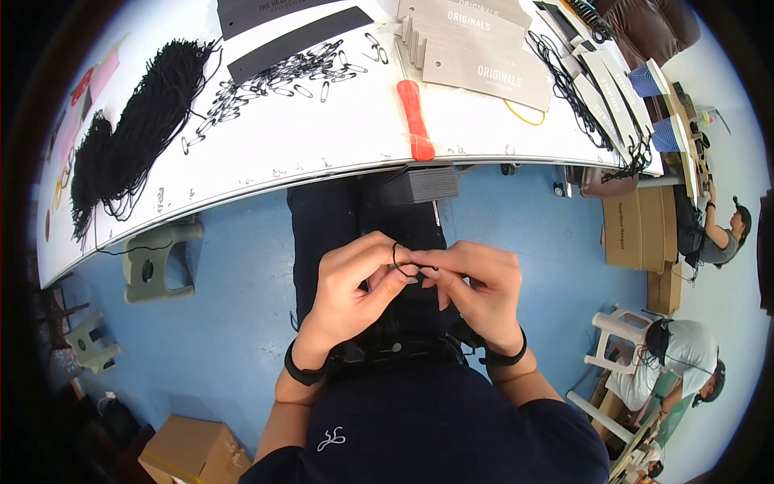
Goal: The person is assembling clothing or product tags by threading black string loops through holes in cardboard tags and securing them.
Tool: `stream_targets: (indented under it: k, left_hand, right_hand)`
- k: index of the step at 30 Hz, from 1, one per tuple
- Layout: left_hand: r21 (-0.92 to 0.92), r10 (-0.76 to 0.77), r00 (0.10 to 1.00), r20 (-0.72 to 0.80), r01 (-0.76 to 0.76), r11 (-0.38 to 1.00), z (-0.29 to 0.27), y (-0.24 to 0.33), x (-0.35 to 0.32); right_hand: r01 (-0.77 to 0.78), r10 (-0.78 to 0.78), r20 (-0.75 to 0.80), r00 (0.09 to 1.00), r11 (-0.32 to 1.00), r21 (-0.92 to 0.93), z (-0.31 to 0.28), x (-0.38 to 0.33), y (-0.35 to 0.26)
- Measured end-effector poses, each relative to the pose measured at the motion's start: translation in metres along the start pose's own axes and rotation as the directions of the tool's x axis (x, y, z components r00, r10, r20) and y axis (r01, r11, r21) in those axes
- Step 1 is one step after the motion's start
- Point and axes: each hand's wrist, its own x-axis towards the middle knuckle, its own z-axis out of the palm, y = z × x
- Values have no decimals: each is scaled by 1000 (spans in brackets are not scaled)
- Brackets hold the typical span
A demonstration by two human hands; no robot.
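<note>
My left hand (355,282) and my right hand (482,284) meet above my lap, fingertips pinched together. Between them is a thin black cord (394,254), part of it curving over my left fingers. Its ends are hidden by the fingers. Past my hands, a stack of dark grey cards (432,184) sits by the table edge above my legs. On the white table (322,145) lie a thick bundle of black cords (153,97), a scattered heap of black safety pins (282,71) and a red-handled tool (414,121).
Stacked beige tags (484,68) and dark tags (298,44) lie farther back. At the right are corded tag strips (605,97). Stools (164,262) and cardboard boxes (193,452) stand on the blue floor. Two people (681,355) (717,230) work at the right.
</note>
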Motion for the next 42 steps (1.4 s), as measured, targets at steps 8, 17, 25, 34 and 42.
stream_targets:
  k: [8, 17, 25, 34, 42]
  left_hand:
    - [229, -60, 995, -80, 77, 970, 10, -4, -7]
    - [431, 104, 977, 187, -177, 885, 18, 1, -1]
    - [430, 479, 703, -526, -266, 862, -11, -2, -17]
    - [475, 409, 747, -524, -143, 868, -29, -12, -19]
    - [455, 326, 794, -514, -71, 888, -27, -16, -17]
  right_hand:
    - [-34, 136, -390, 911, 966, 258, -13, -5, -8]
    - [64, -17, 95, 995, 855, -515, -8, 0, 0]
    - [73, -210, -497, 842, 957, -280, -100, -35, -22]
    - [-229, -322, -892, 317, 886, -402, -211, 63, 29]
    - [-226, -554, -390, 736, 342, -912, -156, 92, 10]
